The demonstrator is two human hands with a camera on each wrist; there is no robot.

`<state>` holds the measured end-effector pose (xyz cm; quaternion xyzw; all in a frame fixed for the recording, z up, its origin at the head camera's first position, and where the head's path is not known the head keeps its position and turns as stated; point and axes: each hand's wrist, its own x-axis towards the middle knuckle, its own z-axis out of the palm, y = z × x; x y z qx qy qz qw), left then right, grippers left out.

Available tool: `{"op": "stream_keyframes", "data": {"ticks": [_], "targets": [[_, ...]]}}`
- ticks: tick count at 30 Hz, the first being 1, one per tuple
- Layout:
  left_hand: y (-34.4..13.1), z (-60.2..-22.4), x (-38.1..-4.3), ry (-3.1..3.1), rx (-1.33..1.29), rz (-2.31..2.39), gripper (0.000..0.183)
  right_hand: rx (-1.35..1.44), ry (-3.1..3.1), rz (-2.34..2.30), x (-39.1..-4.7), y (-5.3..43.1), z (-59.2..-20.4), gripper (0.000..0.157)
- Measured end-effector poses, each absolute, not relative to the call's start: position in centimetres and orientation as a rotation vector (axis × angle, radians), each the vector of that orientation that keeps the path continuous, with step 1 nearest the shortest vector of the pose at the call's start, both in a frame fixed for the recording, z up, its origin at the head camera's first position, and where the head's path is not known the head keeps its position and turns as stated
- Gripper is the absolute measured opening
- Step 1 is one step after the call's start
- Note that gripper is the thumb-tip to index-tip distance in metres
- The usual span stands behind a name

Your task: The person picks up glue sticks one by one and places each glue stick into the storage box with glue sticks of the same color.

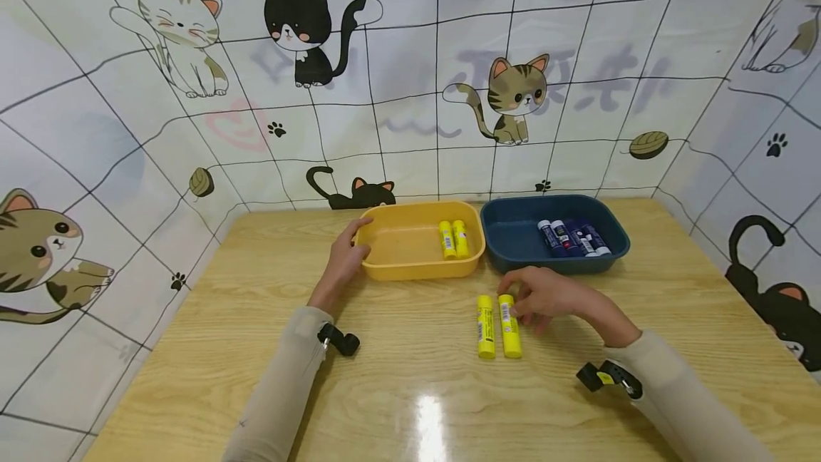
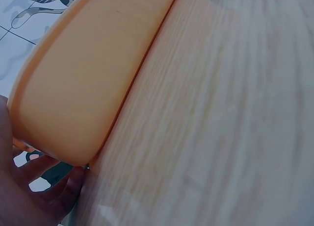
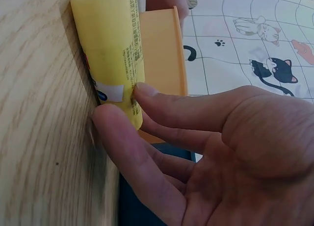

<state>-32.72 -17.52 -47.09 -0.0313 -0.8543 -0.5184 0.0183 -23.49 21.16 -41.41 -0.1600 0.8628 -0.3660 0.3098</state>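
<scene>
On the left, a yellow plastic tray (image 1: 423, 273) holds two yellow glue sticks (image 1: 460, 237). My left hand (image 1: 346, 255) grips its left end, fingers bent against the outside wall, as the left wrist view shows. In front of the trays, two more glue sticks lie side by side on the table. Thumb and index finger of my right hand (image 1: 551, 294) pinch the far end of the right-hand glue stick (image 1: 510, 334). That glue stick (image 3: 110, 44) looks large in the right wrist view. Its neighbour, the left glue stick (image 1: 486, 326), lies untouched.
A dark blue tray (image 1: 545, 264) stands right against the yellow one. Several dark blue glue sticks (image 1: 571, 237) lie in its right half. Behind the wooden table (image 1: 398, 348) hangs a cat-patterned cloth (image 1: 410, 120), which also covers both sides.
</scene>
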Motion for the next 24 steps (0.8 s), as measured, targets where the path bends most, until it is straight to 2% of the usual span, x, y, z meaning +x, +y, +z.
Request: {"op": "stream_keyframes", "data": {"ticks": [15, 24], "targets": [[-17.70, -47.36, -32.84, -2.646, -0.092, -1.601, 0.065, -0.330, 2.317, -0.861, -23.19, 21.13, -41.01, 0.035], [-17.57, -47.25, -32.80, -2.645, -0.091, -1.618, 0.066, -0.301, 2.344, -0.806, -22.93, 20.49, -41.71, 0.053]]}}
